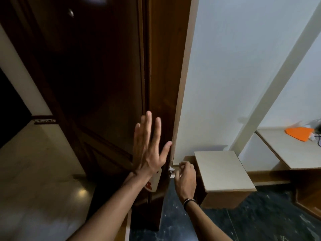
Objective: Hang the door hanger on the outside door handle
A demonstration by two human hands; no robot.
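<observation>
- Door (104, 84), dark wood, stands ajar and edge-on, its free edge running from 12 o'clock down toward the middle of the view.
- Left hand (147, 148) is spread wide and flat against the door's face, holding nothing; its thumb reaches the door's edge.
- Right hand (185, 178) sits at 5 o'clock of the left one, fingers curled at a pale fitting on the door's edge, probably the handle or latch (172, 172); whether it grips it I cannot tell.
- Door hanger (153, 182), white with red print, shows below the left wrist at 6 o'clock, against the door's face; its hook and what it hangs from are hidden.
- Step in hand, as I judge it: steadying the door with the hanger seemingly already placed. Next calls for checking that the loop sits over the outside handle, then letting go.
- Room: a low cabinet (224, 171) stands close at 3 o'clock of the right hand, narrowing that side; open floor (43, 171) lies at 9 o'clock.
</observation>
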